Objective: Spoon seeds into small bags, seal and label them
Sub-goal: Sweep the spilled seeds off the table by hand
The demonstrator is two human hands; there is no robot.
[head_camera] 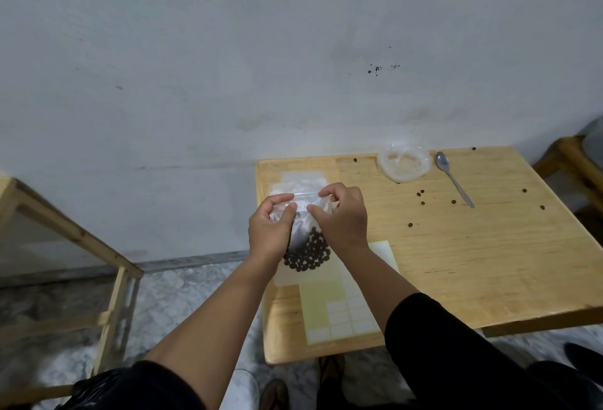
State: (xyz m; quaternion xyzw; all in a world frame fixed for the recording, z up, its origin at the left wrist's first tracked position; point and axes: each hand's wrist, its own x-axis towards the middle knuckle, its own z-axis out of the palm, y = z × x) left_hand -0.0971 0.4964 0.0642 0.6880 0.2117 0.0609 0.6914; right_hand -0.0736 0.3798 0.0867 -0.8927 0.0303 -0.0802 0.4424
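Note:
A small clear bag [306, 246] with dark round seeds in its lower part hangs above the left side of the wooden table [456, 263]. My left hand [270, 230] pinches its top left edge, and my right hand [342, 217] pinches the top right. A white label strip with writing sits on the bag between my thumbs. A sheet of white labels [346, 308] lies on the table under my forearms. A metal spoon [453, 178] lies at the back right beside a clear bowl [404, 163].
Several loose seeds [421, 194] are scattered over the table's right half. Empty clear bags [293, 181] lie behind my hands near the table's back left corner. A wooden frame [75, 240] stands at left, another wooden piece [574, 161] at far right. The wall is close behind.

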